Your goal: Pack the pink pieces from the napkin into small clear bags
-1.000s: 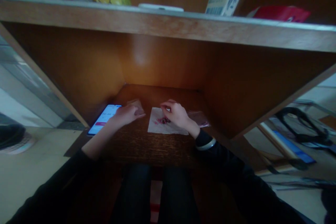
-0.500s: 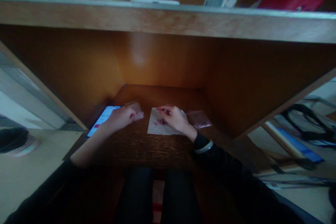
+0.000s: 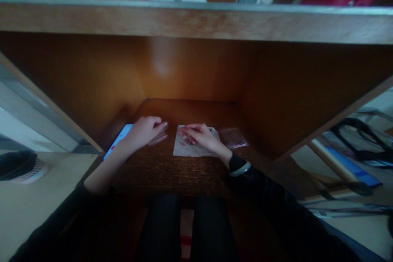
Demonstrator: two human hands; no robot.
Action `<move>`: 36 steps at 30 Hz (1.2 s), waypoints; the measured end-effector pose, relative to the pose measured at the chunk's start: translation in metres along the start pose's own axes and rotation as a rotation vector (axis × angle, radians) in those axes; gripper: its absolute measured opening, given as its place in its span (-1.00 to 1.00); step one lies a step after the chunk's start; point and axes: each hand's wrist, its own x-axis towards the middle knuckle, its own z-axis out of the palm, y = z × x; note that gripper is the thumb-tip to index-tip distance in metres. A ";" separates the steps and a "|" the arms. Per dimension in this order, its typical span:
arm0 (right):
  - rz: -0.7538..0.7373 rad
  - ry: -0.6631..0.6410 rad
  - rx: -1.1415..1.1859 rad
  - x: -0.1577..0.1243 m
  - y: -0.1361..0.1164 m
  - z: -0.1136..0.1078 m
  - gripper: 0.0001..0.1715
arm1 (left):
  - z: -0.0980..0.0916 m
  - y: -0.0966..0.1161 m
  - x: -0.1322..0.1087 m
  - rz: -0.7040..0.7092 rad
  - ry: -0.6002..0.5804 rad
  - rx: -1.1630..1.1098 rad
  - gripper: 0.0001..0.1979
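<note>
My left hand (image 3: 144, 132) rests on the dark wooden desk (image 3: 172, 168), fingers curled around a small clear plastic bag (image 3: 158, 136). My right hand (image 3: 199, 136) lies over a white paper sheet (image 3: 190, 149), its fingertips pinched together among several small red beads (image 3: 184, 142) on the paper. What the pinch holds is too small to see. A second clear bag with red bits (image 3: 233, 137) lies to the right of the paper. A lit phone (image 3: 118, 143) sits partly under my left wrist.
Wooden side walls enclose the desk recess, and a shelf (image 3: 196, 18) overhead carries boxes and a red packet. My legs show under the desk edge. Cables and a blue item lie on the floor at right; a dark round object sits at far left.
My right hand has slid left and forward over the beads, covering most of them. My left hand has moved forward, over more of the phone, still on the small bag.
</note>
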 end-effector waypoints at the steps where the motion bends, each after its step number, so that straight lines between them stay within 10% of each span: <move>1: 0.023 -0.060 0.051 -0.001 -0.002 0.000 -0.66 | 0.006 0.005 0.000 0.000 -0.015 -0.061 -0.66; 15: 0.131 -0.291 0.308 0.002 0.006 -0.002 -0.51 | 0.049 0.007 0.004 -0.004 -0.383 -0.977 -0.81; 36: 0.073 -0.176 0.496 -0.004 0.004 0.009 -0.88 | 0.073 0.005 0.009 -0.024 -0.221 -1.264 -0.73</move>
